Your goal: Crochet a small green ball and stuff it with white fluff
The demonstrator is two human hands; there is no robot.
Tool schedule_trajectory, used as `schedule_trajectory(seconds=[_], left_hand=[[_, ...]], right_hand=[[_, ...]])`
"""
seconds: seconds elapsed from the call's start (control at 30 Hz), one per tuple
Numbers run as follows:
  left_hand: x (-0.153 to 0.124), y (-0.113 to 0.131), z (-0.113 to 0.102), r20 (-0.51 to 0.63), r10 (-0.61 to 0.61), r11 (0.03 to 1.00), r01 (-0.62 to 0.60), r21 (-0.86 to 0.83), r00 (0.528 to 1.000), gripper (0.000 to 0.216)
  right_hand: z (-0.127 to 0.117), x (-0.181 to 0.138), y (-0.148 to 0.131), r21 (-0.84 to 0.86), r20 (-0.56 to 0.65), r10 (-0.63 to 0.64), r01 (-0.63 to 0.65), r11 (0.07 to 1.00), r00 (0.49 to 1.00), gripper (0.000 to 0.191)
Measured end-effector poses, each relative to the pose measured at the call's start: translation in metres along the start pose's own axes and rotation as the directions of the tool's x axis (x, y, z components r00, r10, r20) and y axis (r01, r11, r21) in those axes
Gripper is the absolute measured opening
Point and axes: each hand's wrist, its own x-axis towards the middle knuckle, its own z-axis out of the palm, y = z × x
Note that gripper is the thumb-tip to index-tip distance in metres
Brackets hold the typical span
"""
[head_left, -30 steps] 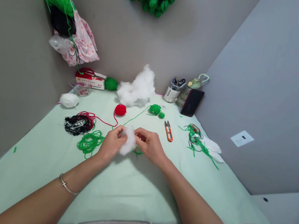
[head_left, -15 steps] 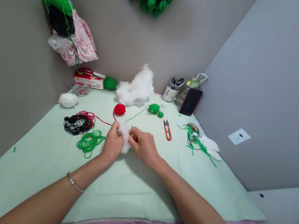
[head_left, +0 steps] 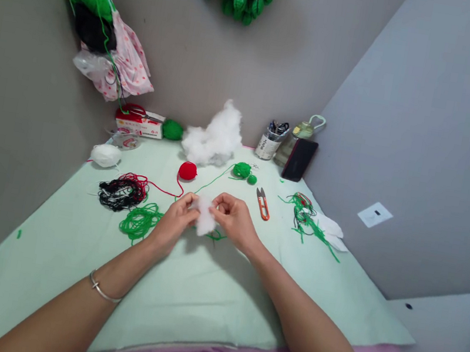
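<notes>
Both my hands meet over the middle of the pale green table cover (head_left: 207, 296). My left hand (head_left: 172, 224) and my right hand (head_left: 234, 220) each pinch a side of a small white tuft of stuffing (head_left: 204, 219), fingers closed on it. A bit of green yarn (head_left: 217, 235) lies just under the tuft by my right hand. A green yarn strand runs from there back to a small green ball (head_left: 243, 170).
A red yarn ball (head_left: 188, 170), a black-and-red thread tangle (head_left: 122, 190) and a green yarn coil (head_left: 139, 221) lie left. Orange snips (head_left: 263, 204) and green scraps (head_left: 309, 220) lie right. At the back stand a stuffing pile (head_left: 214, 136), a tool jar (head_left: 269, 141) and a phone (head_left: 299, 159).
My hands drew close together on the tuft half a second ago, then moved slightly apart again, stretching the stuffing between them. Nothing else on the table has shifted.
</notes>
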Motion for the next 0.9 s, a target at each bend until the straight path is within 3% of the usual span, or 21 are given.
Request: schedule_trajectory(seconds=[0.17,0.43,0.7,0.8,0.9], left_hand=[[0.003,0.006,-0.003,0.094,-0.095,0.987,0.105,-0.118,0.991,0.044],[0.000,0.009,-0.007,0.143,-0.141,0.986,0.152,-0.065,0.980,0.043],[0.003,-0.003,-0.007,0.011,-0.023,0.996,0.022,0.082,1.000,0.027],[0.004,-0.011,-0.008,-0.058,0.033,0.989,-0.024,0.145,0.998,0.018],[0.004,-0.015,-0.007,-0.107,0.066,0.981,-0.045,0.188,0.992,0.022]], right_hand=[[-0.005,-0.004,-0.006,-0.016,0.026,-0.029,0.030,0.999,0.999,0.017],[-0.008,-0.009,-0.008,-0.088,0.078,-0.044,0.051,0.995,0.996,0.004],[-0.025,-0.012,-0.022,0.025,0.208,-0.005,0.000,1.000,0.978,0.020],[-0.017,-0.012,-0.020,0.027,0.210,0.017,-0.023,0.999,0.978,0.016],[-0.003,-0.012,-0.013,0.013,0.166,0.027,-0.030,0.999,0.986,0.013]])
